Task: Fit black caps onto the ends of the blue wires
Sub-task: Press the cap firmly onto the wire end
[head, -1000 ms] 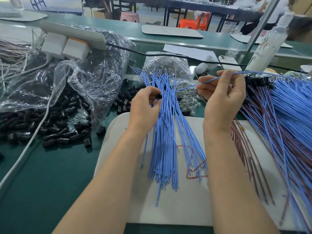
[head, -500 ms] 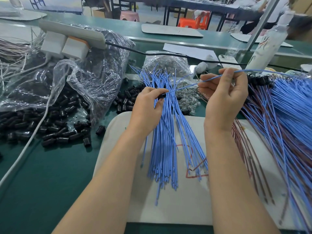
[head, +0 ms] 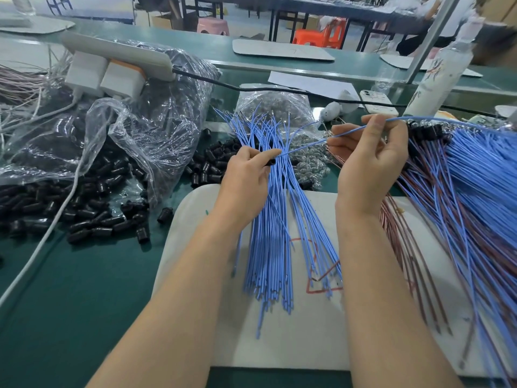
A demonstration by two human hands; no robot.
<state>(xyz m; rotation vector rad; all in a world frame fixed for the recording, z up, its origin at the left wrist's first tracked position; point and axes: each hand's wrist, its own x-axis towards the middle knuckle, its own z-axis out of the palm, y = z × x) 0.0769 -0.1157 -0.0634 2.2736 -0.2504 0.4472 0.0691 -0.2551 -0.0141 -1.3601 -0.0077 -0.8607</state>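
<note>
The thin blue wires [head: 268, 233] have smooth, faintly shiny plastic insulation, and the small black cylindrical caps [head: 92, 217] look like semi-gloss plastic or rubber. A crinkled clear plastic bag [head: 134, 127] glints beside them. The dark green table [head: 70, 303] and the white rounded board [head: 307, 345] are matt.

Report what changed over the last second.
The left hand, pinching a black cap, edged slightly right along the blue wire toward the right hand, so the gap between the hands narrowed a little. Nothing was taken hold of or let go: the right hand still pinches the wire. The loose wire bundle and the cap pile stayed put.
</note>
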